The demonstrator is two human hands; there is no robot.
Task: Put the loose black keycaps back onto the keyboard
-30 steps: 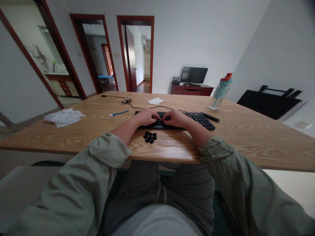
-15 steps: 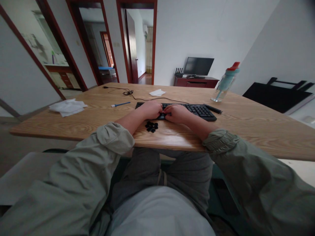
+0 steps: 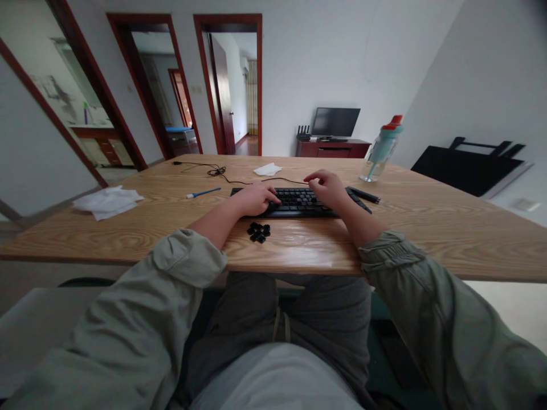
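Observation:
A black keyboard (image 3: pixel 294 209) lies on the wooden table before me, with several keys in its middle part in view. My left hand (image 3: pixel 255 199) rests over its left part, fingers stretched across the keys, holding nothing that I can see. Above the right part is my right hand (image 3: pixel 327 188), lifted, with its fingers loosely bent and apart and no object visible in them. In front of the keyboard, near the table edge, sits a small cluster of loose black keycaps (image 3: pixel 258 232).
A blue brush-like tool (image 3: pixel 205 193) and crumpled white tissue (image 3: pixel 106 202) lie left. Behind the keyboard are a coiled cable (image 3: pixel 217 171) and another tissue (image 3: pixel 268 169). A dark stick-like object (image 3: pixel 364 195) lies right, near a water bottle (image 3: pixel 382 151).
My hands were together over the keyboard's middle, fingers pinched. My right hand has risen and moved right, away from my left, whose fingers have straightened. The view has shifted slightly.

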